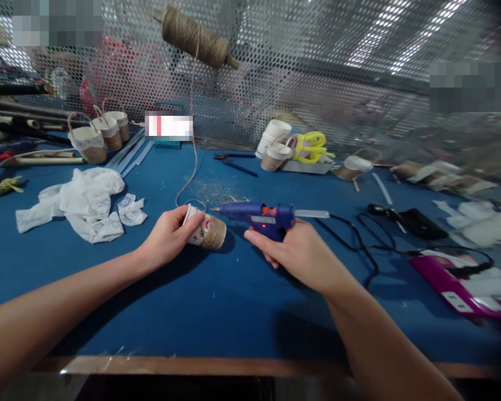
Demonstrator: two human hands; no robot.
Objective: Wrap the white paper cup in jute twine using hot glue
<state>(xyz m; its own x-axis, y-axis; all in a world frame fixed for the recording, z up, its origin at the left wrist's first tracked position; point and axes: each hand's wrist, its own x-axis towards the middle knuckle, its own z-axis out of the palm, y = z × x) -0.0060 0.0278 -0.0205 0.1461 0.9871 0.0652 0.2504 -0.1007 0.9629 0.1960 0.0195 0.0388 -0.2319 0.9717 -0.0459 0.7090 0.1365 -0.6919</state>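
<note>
My left hand is closed around a small paper cup, tilted on its side above the table. Twine covers the lower part of the cup, and printed white paper shows near its rim. A strand of twine runs from the cup up to a large spool. In my right hand is a blue glue gun, its red light lit and a clear glue stick sticking out of the back. The nozzle points left, close to the cup's upper side; I cannot tell whether it touches.
White lace lies at left, near several twine-wrapped cups with handles. Pliers, stacked white cups and yellow ties stand farther back. A black cord and a purple power strip lie at right.
</note>
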